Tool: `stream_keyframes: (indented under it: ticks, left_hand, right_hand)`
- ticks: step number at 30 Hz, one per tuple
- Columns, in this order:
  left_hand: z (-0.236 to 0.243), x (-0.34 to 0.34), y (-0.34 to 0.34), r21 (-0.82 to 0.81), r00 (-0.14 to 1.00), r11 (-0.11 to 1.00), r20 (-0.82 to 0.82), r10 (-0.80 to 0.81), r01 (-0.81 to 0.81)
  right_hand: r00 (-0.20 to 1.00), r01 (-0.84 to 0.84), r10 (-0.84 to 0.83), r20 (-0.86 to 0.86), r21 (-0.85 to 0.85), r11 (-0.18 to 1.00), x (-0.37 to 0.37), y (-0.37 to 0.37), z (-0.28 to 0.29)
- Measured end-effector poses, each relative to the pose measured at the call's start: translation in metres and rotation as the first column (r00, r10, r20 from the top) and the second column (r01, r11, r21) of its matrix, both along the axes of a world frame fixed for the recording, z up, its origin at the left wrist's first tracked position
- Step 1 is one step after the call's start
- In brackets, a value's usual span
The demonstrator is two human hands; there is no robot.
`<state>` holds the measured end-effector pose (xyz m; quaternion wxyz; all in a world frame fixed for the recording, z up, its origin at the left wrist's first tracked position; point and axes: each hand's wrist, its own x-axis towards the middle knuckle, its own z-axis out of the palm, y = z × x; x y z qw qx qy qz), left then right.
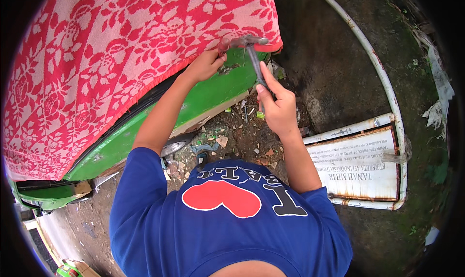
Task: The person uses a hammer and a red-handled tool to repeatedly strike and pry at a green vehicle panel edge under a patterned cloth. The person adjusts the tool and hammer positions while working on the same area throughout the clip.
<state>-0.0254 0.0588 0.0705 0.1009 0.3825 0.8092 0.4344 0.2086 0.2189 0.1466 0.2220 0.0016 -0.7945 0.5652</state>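
Note:
My right hand (278,102) grips a hammer (254,59) by its dark handle, with the metal head raised near the corner of a green car (213,95). Beside the hammer head, my left hand (207,65) is closed at the edge of a red and pink floral cloth (145,30). Something reddish and blurred shows at its fingertips, and I cannot make out what it holds. The cloth drapes over the car's upper part, leaving the worn green lower panel bare. Part of a wheel (173,146) shows below it.
Broken tile and rubble (222,141) litter the ground between me and the car. To the right stands a rusty white metal frame (373,54) with a white sign panel (361,168). Torn pale plastic (436,107) lies at the far right.

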Motion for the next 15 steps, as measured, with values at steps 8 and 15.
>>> stream_keyframes:
  ticks: [8, 15]
  left_hand:
    - [0.0, 0.014, -0.013, 0.179, 0.982, 0.983, 0.19, -0.003, -0.031]
    - [0.0, 0.02, -0.012, 0.34, 0.974, 0.94, 0.224, -0.038, -0.042]
  right_hand:
    - [0.999, -0.03, 0.033, 0.012, -0.193, 0.981, 0.014, 0.013, 0.002]
    - [0.997, -0.032, 0.052, 0.057, -0.308, 0.951, 0.02, 0.017, -0.012]
